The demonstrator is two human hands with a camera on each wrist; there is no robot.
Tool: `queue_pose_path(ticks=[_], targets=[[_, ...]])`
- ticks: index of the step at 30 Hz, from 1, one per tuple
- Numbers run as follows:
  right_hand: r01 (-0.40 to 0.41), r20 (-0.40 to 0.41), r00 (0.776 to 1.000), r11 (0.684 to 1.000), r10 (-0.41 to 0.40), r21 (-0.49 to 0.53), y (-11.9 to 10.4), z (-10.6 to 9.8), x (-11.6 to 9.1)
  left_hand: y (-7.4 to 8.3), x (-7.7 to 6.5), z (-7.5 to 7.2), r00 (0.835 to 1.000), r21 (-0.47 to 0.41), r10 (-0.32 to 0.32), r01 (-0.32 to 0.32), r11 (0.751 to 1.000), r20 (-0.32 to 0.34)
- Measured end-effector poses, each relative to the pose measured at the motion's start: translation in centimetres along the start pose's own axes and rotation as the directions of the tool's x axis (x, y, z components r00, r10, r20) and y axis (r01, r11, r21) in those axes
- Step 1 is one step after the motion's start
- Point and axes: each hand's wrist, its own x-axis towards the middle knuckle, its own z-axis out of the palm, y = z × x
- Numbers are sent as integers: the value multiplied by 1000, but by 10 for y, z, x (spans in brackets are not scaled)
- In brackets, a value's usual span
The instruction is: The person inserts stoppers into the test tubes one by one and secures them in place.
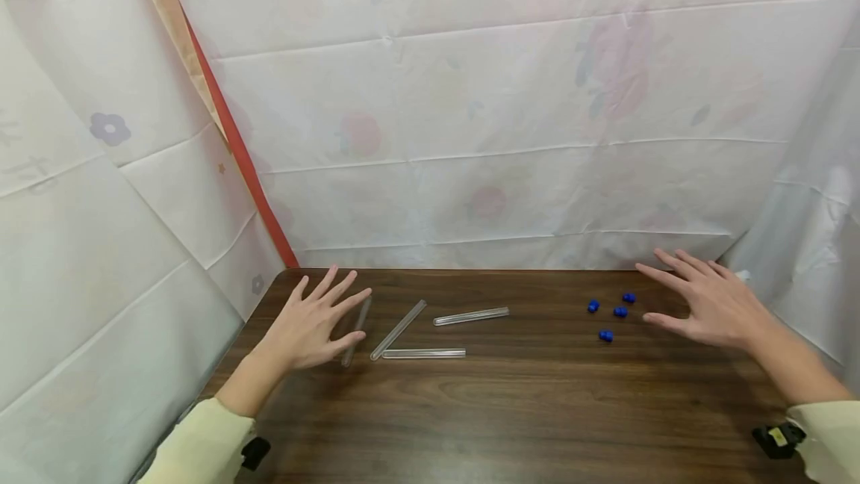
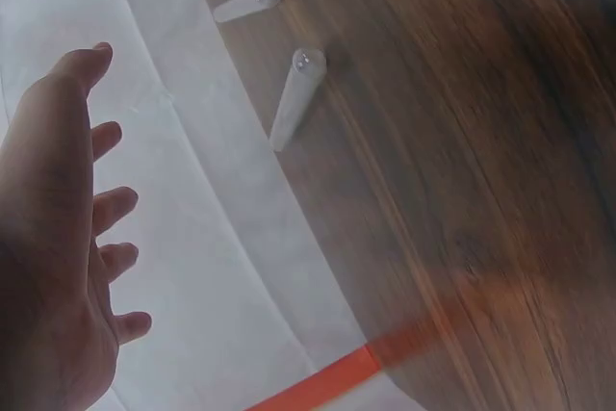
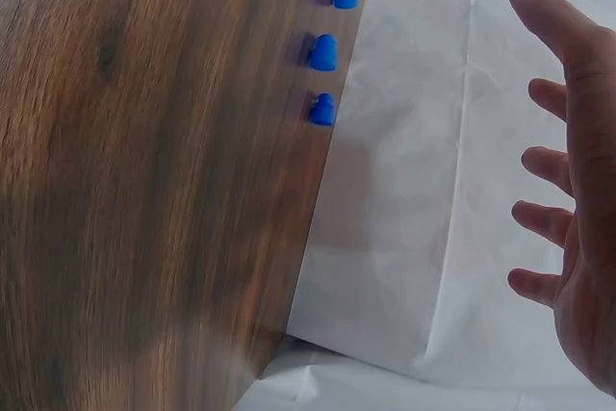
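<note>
Several clear test tubes lie on the left and middle of the table. My left hand (image 1: 312, 323), fingers spread and holding nothing, overlaps the leftmost test tube (image 1: 363, 314) in the head view. A slanted test tube (image 1: 398, 331) meets the end of a level one (image 1: 425, 354); another test tube (image 1: 472, 317) lies farther back. On the right, several small blue stoppers (image 1: 620, 311) sit in a loose group. Beside them is my right hand (image 1: 708, 305), spread and holding nothing. The left wrist view shows one test tube (image 2: 299, 98) apart from my fingers; stoppers (image 3: 323, 53) appear in the right wrist view.
The dark wood table (image 1: 510, 409) ends at a white patterned cloth (image 1: 497, 110) behind it. More cloth hangs at the left and right sides. A red strip (image 1: 245, 155) runs down to the table's back left corner.
</note>
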Motion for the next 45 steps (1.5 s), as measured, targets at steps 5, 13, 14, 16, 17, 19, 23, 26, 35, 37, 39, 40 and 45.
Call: queue_pose_path(ticks=[5,13,14,16,17,19,23,26,35,37,39,40,45], targets=[[6,-5,1000,1000,-6,7,-4,0,3,4,6,2,1000,-18,4,-4,1000,-3],[6,-9,1000,1000,-6,16,-11,-1,7,9,14,1,1000,-26,11,-10,1000,14],[7,-12,1000,1000,-7,17,-11,-1,8,10,15,1,1000,-25,12,-12,1000,14],[8,-20,1000,1000,-8,19,-13,-2,9,11,16,2,1000,-21,14,-14,1000,13],[9,-23,1000,1000,-8,20,-14,-2,10,11,16,2,1000,-19,14,-14,1000,14],[17,-30,999,1000,-16,21,-16,-2,12,12,17,2,1000,-20,13,-12,1000,16],[39,-47,998,999,-38,21,-17,-1,15,14,19,3,1000,-26,17,-16,1000,17],[43,-60,997,999,-41,24,-18,1,15,16,21,4,1000,-42,19,-18,999,12],[47,-102,994,998,-42,44,-19,9,16,19,26,9,1000,-78,21,-21,997,-2],[46,-107,993,998,-40,47,-20,10,16,20,26,11,1000,-87,16,-15,996,5],[45,-114,993,998,-38,55,-21,11,16,21,26,12,1000,-97,14,-14,995,6],[45,-118,992,997,-37,60,-21,12,16,21,26,12,1000,-101,16,-15,995,4],[64,-158,986,994,-50,84,-23,13,16,25,26,13,1000,-119,21,-21,993,-3]])
